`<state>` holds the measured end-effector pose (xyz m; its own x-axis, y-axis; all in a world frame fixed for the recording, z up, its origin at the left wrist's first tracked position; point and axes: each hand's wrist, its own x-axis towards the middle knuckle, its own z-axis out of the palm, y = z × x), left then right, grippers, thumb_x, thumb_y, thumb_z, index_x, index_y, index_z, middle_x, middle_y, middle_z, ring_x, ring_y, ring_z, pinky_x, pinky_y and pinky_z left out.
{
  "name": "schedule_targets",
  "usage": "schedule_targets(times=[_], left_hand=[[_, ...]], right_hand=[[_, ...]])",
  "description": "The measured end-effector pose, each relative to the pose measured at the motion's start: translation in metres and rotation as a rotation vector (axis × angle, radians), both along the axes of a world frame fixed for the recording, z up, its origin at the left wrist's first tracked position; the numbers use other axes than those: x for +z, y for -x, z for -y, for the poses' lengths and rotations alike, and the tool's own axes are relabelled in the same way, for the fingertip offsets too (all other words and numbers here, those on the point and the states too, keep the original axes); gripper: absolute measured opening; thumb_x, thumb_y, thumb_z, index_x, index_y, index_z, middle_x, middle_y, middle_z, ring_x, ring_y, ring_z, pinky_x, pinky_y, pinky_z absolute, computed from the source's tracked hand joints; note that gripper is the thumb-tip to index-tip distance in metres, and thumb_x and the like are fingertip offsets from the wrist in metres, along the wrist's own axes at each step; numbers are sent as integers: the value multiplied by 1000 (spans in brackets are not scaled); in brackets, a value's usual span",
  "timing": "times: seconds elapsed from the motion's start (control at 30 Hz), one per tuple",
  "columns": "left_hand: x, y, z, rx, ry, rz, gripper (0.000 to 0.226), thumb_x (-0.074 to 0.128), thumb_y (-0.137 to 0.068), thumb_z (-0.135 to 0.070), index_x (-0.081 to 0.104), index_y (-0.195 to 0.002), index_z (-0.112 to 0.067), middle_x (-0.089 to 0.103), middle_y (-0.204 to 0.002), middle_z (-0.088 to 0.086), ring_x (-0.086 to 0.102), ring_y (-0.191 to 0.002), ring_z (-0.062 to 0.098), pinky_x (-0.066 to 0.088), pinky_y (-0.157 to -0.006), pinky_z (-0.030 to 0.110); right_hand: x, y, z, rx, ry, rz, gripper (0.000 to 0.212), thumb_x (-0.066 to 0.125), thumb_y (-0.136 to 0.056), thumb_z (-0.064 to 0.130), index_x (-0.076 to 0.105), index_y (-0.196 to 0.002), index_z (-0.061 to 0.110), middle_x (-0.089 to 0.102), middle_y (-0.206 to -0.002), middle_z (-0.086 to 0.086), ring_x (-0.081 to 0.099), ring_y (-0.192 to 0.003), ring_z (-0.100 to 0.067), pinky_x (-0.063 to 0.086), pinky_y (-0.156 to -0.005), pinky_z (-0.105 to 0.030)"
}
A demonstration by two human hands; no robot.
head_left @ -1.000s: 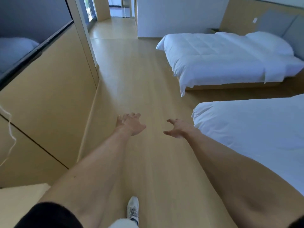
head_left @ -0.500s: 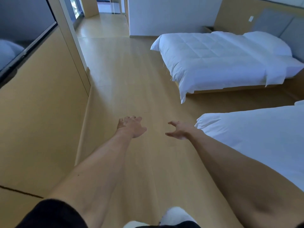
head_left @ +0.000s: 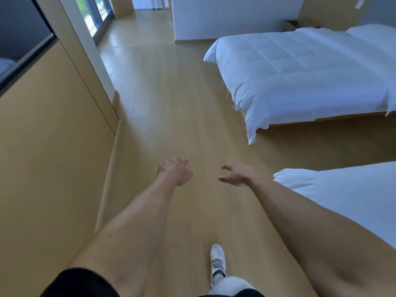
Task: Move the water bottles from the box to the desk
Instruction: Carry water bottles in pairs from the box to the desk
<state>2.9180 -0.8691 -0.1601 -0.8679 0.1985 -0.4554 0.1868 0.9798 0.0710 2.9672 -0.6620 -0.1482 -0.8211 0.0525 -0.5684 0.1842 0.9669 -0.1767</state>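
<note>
No water bottle and no desk show in the head view. A cardboard box [head_left: 291, 25] may stand in the far corner behind the far bed, too small to be sure. My left hand [head_left: 174, 171] is stretched out in front of me over the wooden floor, fingers loosely spread and holding nothing. My right hand [head_left: 236, 175] is held out beside it, about a hand's width to the right, fingers curled apart and also holding nothing.
A wood-panelled wall [head_left: 49, 146] runs along my left, with a dark screen [head_left: 19, 41] at its top. Two white beds stand on the right: a far bed [head_left: 300, 71] and a near bed [head_left: 347, 194]. The wooden floor [head_left: 171, 99] leads to a doorway and window.
I have walked forward along the floor; the beds and wall have come closer, and my white shoe shows at the bottom again. Both hands stay outstretched and empty.
</note>
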Motion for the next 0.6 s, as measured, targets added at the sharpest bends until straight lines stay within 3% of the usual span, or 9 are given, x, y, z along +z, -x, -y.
schedule_targets(times=[0.23,0.43,0.6], left_hand=[[7,120,-33,50,-14,-22,57,47,-99,-47,37,-152,-29,40,-155,6,37,-142,32,28,-116,46],[-2,202,-40,99,-20,-22,57,49,-97,-48,39,-151,-31,42,-154,6,39,-140,32,29,-115,46],[-12,284,-34,141,-28,-11,55,47,-98,-47,40,-150,-31,42,-154,6,39,-141,32,28,-116,46]], right_hand=[[9,126,-41,52,1,8,60,42,-100,55,33,-153,28,37,-158,-4,40,-141,-25,35,-112,-36],[8,216,-44,130,-1,21,60,43,-101,53,32,-153,27,39,-156,-6,42,-139,-26,35,-108,-33],[-2,303,-38,159,-32,2,62,43,-100,56,32,-154,28,38,-157,-6,38,-142,-26,33,-114,-34]])
